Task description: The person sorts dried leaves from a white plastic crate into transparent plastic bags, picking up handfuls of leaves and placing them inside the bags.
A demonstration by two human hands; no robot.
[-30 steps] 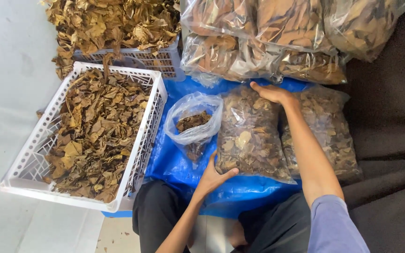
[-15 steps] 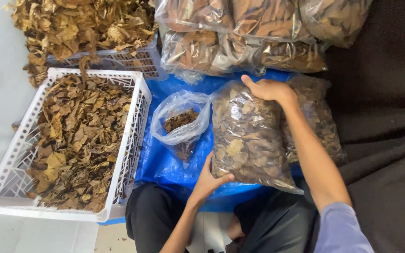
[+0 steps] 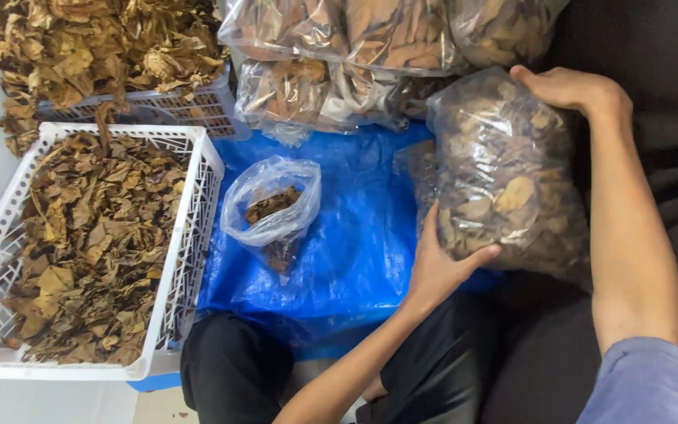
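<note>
A person grips a clear bag of dried leaves (image 3: 504, 180) with both hands above the right edge of a blue tarp (image 3: 355, 235). The left hand (image 3: 441, 263), arm angled up from below, cups the bag's near end with thumb pressed against it; the right hand (image 3: 566, 86), forearm extended, curls over the far end. A small open bag (image 3: 272, 208) lies mid-tarp, a white crate (image 3: 198, 212) of leaves touching the tarp's left edge, packed bags (image 3: 339, 63) at its far edge.

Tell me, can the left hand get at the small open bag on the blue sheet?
Probably yes, once it lets go: the left hand grips the full bag of leaves, and only bare blue sheet separates it from the small bag.
</note>
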